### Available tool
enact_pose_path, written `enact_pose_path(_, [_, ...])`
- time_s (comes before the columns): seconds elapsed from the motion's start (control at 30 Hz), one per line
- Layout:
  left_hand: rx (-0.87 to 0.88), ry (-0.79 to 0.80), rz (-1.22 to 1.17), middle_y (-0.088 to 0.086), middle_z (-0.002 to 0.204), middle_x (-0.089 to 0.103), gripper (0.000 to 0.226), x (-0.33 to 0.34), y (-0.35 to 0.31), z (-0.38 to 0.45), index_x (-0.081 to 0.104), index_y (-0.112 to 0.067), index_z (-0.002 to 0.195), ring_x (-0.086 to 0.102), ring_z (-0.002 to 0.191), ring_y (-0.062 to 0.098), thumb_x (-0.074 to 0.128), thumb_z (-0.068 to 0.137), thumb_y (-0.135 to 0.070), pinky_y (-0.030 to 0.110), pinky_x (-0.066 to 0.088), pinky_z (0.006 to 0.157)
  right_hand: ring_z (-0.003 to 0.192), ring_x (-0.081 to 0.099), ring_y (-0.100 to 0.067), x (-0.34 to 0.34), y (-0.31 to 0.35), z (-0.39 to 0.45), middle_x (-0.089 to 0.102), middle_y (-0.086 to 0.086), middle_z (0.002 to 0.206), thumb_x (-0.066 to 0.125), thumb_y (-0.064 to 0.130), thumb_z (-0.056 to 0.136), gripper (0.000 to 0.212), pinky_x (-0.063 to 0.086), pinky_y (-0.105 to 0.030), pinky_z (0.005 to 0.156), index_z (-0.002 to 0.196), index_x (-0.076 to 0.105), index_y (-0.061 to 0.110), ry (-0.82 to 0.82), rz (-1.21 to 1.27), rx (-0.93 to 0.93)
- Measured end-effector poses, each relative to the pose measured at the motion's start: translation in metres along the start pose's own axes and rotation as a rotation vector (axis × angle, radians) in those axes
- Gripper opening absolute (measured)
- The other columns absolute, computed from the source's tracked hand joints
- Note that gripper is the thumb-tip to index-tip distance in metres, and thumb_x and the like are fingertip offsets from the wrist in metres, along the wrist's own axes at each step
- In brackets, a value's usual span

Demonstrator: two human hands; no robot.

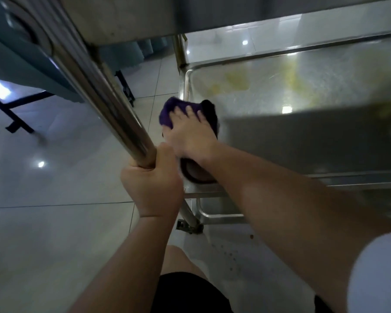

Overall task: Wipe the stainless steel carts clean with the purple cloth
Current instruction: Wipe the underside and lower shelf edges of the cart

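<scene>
I look down at a stainless steel cart from close up. Its lower shelf fills the right half and carries yellowish stains. The purple cloth lies bunched at the shelf's near left corner. My right hand presses flat on the cloth with its fingers spread. My left hand grips the cart's upright steel post, which runs diagonally from the top left. An upper shelf of the cart hangs overhead at the top.
Pale glossy floor tiles spread to the left and below. A teal table with black legs stands at the far left. The cart's caster bracket sits near my knee.
</scene>
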State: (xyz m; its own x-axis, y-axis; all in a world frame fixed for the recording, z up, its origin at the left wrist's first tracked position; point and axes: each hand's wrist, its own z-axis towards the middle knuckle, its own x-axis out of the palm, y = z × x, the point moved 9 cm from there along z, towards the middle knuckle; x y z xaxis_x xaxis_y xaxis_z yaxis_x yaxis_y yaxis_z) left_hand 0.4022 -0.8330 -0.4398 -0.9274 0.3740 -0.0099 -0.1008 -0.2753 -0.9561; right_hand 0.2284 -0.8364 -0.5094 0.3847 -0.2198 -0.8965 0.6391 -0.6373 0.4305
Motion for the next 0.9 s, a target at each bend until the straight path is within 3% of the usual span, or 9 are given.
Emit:
enact_pose_path(0.1, [0.000, 0.024, -0.027, 0.010, 0.047, 0.047, 0.039, 0.001, 0.003, -0.001, 0.047, -0.002, 0.058, 0.047, 0.043, 0.018, 0.064, 0.080, -0.028, 0.024, 0.040, 0.042, 0.159, 0.003, -0.015, 0.006, 0.007, -0.051, 0.017, 0.010, 0.171, 0.022, 0.049, 0.107, 0.060, -0.002, -0.040, 0.128, 0.163, 0.024, 0.028, 0.103, -0.012, -0.278])
enact_pose_path(0.2, [-0.014, 0.023, -0.016, 0.015, 0.049, 0.048, 0.037, 0.000, 0.007, -0.002, 0.049, -0.002, 0.061, 0.048, 0.044, 0.021, 0.063, 0.080, -0.031, 0.028, 0.040, 0.042, 0.156, -0.001, -0.003, 0.012, -0.014, -0.107, 0.010, 0.020, 0.170, 0.020, 0.059, 0.103, 0.063, -0.007, -0.030, 0.125, 0.163, 0.015, 0.040, 0.217, -0.033, -0.434])
enact_pose_path(0.27, [-0.010, 0.029, -0.007, 0.022, 0.052, 0.045, 0.040, 0.000, 0.006, -0.002, 0.048, 0.000, 0.060, 0.046, 0.044, 0.022, 0.063, 0.080, -0.030, 0.029, 0.038, 0.042, 0.155, -0.003, 0.001, 0.005, -0.038, -0.109, 0.008, 0.023, 0.169, 0.017, 0.064, 0.100, 0.065, -0.010, -0.026, 0.121, 0.162, 0.013, 0.043, 0.235, -0.086, -0.422])
enact_pose_path(0.37, [-0.021, 0.029, -0.002, 0.029, 0.056, 0.042, 0.047, 0.000, 0.005, -0.003, 0.045, 0.009, 0.061, 0.043, 0.044, 0.024, 0.062, 0.078, -0.031, 0.028, 0.035, 0.041, 0.157, 0.004, -0.008, -0.018, -0.064, -0.054, 0.011, 0.016, 0.171, 0.024, 0.058, 0.105, 0.063, -0.003, -0.031, 0.123, 0.163, 0.020, 0.036, 0.117, -0.158, -0.255])
enact_pose_path(0.47, [-0.041, 0.017, -0.007, 0.028, 0.056, 0.042, 0.047, 0.002, 0.006, -0.004, 0.045, 0.009, 0.062, 0.044, 0.044, 0.021, 0.062, 0.078, -0.032, 0.026, 0.038, 0.041, 0.159, 0.001, -0.016, -0.024, -0.067, 0.012, 0.006, 0.010, 0.173, 0.017, 0.054, 0.106, 0.065, -0.001, -0.042, 0.127, 0.166, 0.012, 0.028, 0.079, -0.168, -0.052])
enact_pose_path(0.57, [-0.019, -0.012, 0.005, 0.023, 0.055, 0.044, 0.045, 0.000, 0.006, -0.004, 0.047, 0.007, 0.062, 0.047, 0.044, 0.026, 0.063, 0.079, -0.032, 0.027, 0.041, 0.041, 0.159, -0.003, -0.020, -0.015, -0.052, 0.036, 0.002, 0.009, 0.173, 0.009, 0.051, 0.104, 0.067, -0.004, -0.045, 0.127, 0.166, 0.006, 0.026, 0.055, -0.122, 0.032])
enact_pose_path(0.7, [0.002, -0.019, 0.007, 0.024, 0.054, 0.043, 0.042, -0.001, 0.004, -0.005, 0.046, 0.002, 0.060, 0.045, 0.047, 0.042, 0.063, 0.081, -0.029, 0.034, 0.038, 0.041, 0.159, -0.001, -0.018, -0.007, -0.038, 0.006, 0.004, 0.011, 0.173, 0.011, 0.054, 0.102, 0.067, -0.005, -0.043, 0.127, 0.165, 0.009, 0.031, 0.057, -0.100, -0.048])
enact_pose_path(0.9, [-0.035, 0.003, 0.006, -0.003, 0.048, 0.046, 0.033, 0.002, 0.004, -0.001, 0.051, -0.027, 0.049, 0.047, 0.046, 0.019, 0.064, 0.080, -0.029, 0.029, 0.040, 0.045, 0.158, -0.002, -0.012, 0.014, -0.010, -0.093, 0.005, 0.014, 0.172, 0.023, 0.052, 0.105, 0.063, -0.009, -0.037, 0.124, 0.164, 0.010, 0.037, 0.139, -0.068, -0.286])
